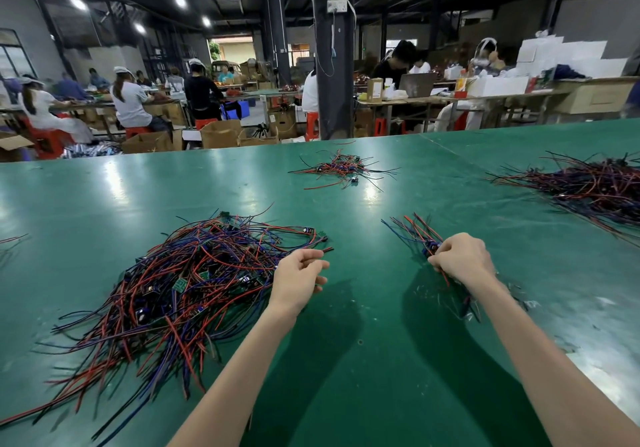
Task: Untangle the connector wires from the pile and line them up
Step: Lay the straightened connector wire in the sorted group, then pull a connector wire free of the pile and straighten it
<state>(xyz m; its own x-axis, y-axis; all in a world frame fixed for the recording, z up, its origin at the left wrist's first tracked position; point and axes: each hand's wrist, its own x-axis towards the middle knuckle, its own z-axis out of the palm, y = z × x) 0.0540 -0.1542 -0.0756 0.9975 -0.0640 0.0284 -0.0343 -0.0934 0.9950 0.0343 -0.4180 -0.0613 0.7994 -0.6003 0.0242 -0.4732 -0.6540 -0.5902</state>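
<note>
Green surface, wide and bare just right of the big pile of red, blue and black connector wires. Far right of pile, second heap; beyond pile, smaller heap. At pile's right edge, left hand, fingers loosely curled, holding nothing. Further right, right hand, fingers clenched round thin bundle.
</note>
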